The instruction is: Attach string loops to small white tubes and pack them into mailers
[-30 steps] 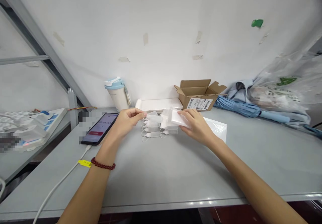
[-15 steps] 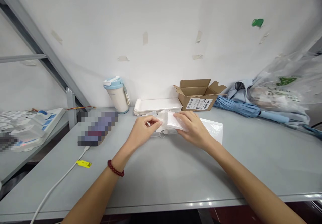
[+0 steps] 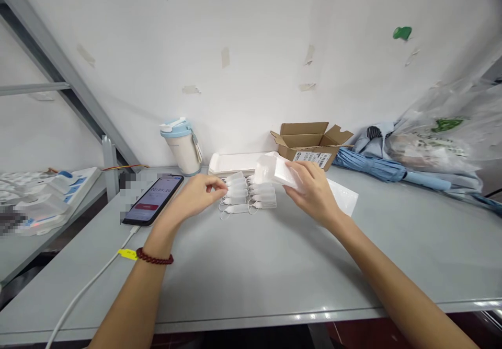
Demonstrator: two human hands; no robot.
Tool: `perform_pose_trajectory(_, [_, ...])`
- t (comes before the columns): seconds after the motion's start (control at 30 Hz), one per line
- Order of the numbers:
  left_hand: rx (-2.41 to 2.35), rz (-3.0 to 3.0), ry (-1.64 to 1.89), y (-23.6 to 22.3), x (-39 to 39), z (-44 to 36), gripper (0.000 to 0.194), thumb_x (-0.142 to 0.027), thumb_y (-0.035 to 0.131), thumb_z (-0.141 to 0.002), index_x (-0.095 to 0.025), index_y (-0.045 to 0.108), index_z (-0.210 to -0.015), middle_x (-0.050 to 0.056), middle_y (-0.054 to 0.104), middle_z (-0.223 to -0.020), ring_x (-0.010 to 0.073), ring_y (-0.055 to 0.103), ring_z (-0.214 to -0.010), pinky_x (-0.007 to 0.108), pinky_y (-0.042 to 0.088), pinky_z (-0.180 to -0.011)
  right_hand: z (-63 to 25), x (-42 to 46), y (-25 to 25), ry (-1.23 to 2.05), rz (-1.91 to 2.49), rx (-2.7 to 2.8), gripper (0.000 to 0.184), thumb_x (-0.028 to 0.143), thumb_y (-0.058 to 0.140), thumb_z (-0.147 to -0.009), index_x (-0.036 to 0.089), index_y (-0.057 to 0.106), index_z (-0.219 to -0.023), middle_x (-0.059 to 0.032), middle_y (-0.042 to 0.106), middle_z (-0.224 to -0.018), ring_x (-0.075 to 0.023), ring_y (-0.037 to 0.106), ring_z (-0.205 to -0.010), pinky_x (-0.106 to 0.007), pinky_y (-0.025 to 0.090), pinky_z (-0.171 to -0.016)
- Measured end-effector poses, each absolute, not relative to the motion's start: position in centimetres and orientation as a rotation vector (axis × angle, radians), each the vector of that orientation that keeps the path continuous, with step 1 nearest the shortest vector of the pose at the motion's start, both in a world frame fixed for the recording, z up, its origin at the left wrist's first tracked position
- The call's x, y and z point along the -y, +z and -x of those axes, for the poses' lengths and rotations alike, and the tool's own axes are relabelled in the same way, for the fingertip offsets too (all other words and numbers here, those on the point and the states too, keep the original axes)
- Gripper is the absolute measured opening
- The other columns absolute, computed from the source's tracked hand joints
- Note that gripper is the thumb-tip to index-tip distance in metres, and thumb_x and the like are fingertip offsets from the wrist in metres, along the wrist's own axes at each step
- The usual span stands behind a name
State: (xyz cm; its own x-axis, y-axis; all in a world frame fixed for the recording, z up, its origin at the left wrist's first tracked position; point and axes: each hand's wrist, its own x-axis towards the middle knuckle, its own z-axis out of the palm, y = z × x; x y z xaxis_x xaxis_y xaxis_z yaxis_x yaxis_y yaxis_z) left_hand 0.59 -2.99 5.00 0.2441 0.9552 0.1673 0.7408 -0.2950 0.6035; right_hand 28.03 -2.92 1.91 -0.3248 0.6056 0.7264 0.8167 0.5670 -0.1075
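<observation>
My right hand is closed around a small white bubble mailer, held tilted above the desk with its thin flap toward the left. Thumb and fingertips of my left hand come together at the left side of several small translucent white pieces with cord loops. Whether anything is pinched there I cannot make out. These pieces lie in two columns on the desk, partly under the mailer. Another white bubble mailer lies flat behind my right wrist.
A stack of white mailers lies by the wall, between a cream tumbler and an open cardboard box. At left is a phone on a white cable. A blue umbrella and plastic bags lie at right.
My left hand has let go of the mailer's flap and moved left. The right hand has shifted slightly right with the mailer, uncovering the translucent pieces.
</observation>
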Motion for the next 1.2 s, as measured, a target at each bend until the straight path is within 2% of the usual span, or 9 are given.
perform_pose_trajectory(0.13, [-1.616, -2.102, 0.267, 2.8, 2.1, -0.4, 0.013, -0.027, 0.059, -0.063, -0.018, 0.067, -0.069, 0.001, 0.063, -0.062, 0.0163, 0.053, -0.058, 0.024, 0.034, -0.051, -27.9, 3.0, 1.7, -0.343, 1.116, 2.102, 0.042, 0.019, 0.054, -0.077, 0.019, 0.046, -0.118, -0.0126, 0.055, -0.109, -0.0289, 0.049, -0.097, -0.042, 0.041, -0.077])
perform_pose_trajectory(0.33, [-1.518, -2.075, 0.14, 2.9, 2.4, -0.8, 0.009, -0.023, 0.058, -0.06, -0.018, 0.065, -0.058, 0.001, 0.062, -0.057, 0.0161, 0.054, -0.057, 0.023, 0.032, -0.049, -27.5, 3.0, 1.2, -0.264, 1.077, 2.205, 0.046, 0.017, 0.056, -0.075, 0.019, 0.045, -0.119, -0.0121, 0.053, -0.111, -0.0275, 0.048, -0.1, -0.041, 0.04, -0.082])
perform_pose_trajectory(0.47, [-1.348, -1.944, 0.371, 5.7, 3.2, 0.4, 0.013, -0.031, 0.062, -0.063, -0.021, 0.069, -0.062, 0.0, 0.066, -0.062, 0.0164, 0.056, -0.063, 0.023, 0.038, -0.056, -27.6, 3.0, 1.3, -0.206, 1.156, 2.261, 0.045, 0.017, 0.056, -0.074, 0.02, 0.045, -0.118, -0.0113, 0.054, -0.111, -0.0278, 0.048, -0.101, -0.042, 0.039, -0.081])
perform_pose_trajectory(0.57, [-1.387, -1.869, 0.611, 6.9, 3.7, 0.7, 0.016, -0.035, 0.063, -0.065, -0.021, 0.069, -0.059, 0.0, 0.065, -0.06, 0.0154, 0.055, -0.06, 0.024, 0.039, -0.056, -27.6, 3.0, 1.3, -0.195, 1.184, 2.293, 0.043, 0.015, 0.056, -0.075, 0.02, 0.046, -0.117, -0.0108, 0.055, -0.11, -0.0278, 0.048, -0.101, -0.042, 0.039, -0.081])
perform_pose_trajectory(0.77, [-1.372, -1.994, 0.895, 4.3, 3.3, -2.5, 0.021, -0.038, 0.061, -0.073, -0.02, 0.073, -0.071, 0.003, 0.065, -0.071, 0.0169, 0.055, -0.069, 0.028, 0.043, -0.066, -27.0, 3.4, 1.0, -0.183, 1.041, 2.327, 0.045, 0.013, 0.057, -0.073, 0.019, 0.046, -0.117, -0.0116, 0.056, -0.11, -0.0269, 0.048, -0.098, -0.041, 0.04, -0.08])
perform_pose_trajectory(0.83, [-1.364, -2.084, 1.029, 3.0, 3.3, -4.1, 0.019, -0.037, 0.061, -0.075, -0.025, 0.074, -0.08, 0.004, 0.061, -0.082, 0.0183, 0.053, -0.081, 0.031, 0.044, -0.074, -26.7, 3.7, 0.9, -0.184, 0.976, 2.331, 0.045, 0.012, 0.057, -0.073, 0.02, 0.046, -0.116, -0.0116, 0.056, -0.109, -0.0264, 0.048, -0.098, -0.04, 0.04, -0.079])
perform_pose_trajectory(0.97, [-1.394, -2.126, 1.212, 1.7, 4.0, -6.1, 0.012, -0.032, 0.063, -0.075, -0.032, 0.074, -0.08, 0.004, 0.053, -0.113, 0.0233, 0.041, -0.11, 0.04, 0.037, -0.095, -26.4, 3.9, 1.1, -0.189, 0.906, 2.3, 0.045, 0.01, 0.055, -0.073, 0.018, 0.047, -0.116, -0.0119, 0.056, -0.106, -0.0259, 0.049, -0.096, -0.039, 0.04, -0.076])
perform_pose_trajectory(1.07, [-1.409, -2.059, 1.257, 1.8, 4.2, -6.2, 0.014, -0.032, 0.063, -0.076, -0.033, 0.073, -0.085, 0.002, 0.048, -0.126, 0.0248, 0.032, -0.122, 0.042, 0.032, -0.101, -26.3, 4.1, 1.3, -0.187, 0.87, 2.298, 0.043, 0.01, 0.054, -0.073, 0.018, 0.047, -0.115, -0.0113, 0.057, -0.105, -0.0252, 0.049, -0.094, -0.038, 0.04, -0.075])
perform_pose_trajectory(1.2, [-1.304, -1.876, 1.222, 2.2, 3.8, -5.8, 0.014, -0.032, 0.065, -0.073, -0.027, 0.075, -0.082, 0.005, 0.061, -0.113, 0.0247, 0.043, -0.116, 0.038, 0.036, -0.098, -26.0, 4.5, 1.5, -0.211, 0.825, 2.287, 0.042, 0.01, 0.052, -0.073, 0.018, 0.047, -0.115, -0.0113, 0.057, -0.103, -0.0243, 0.05, -0.093, -0.037, 0.04, -0.075])
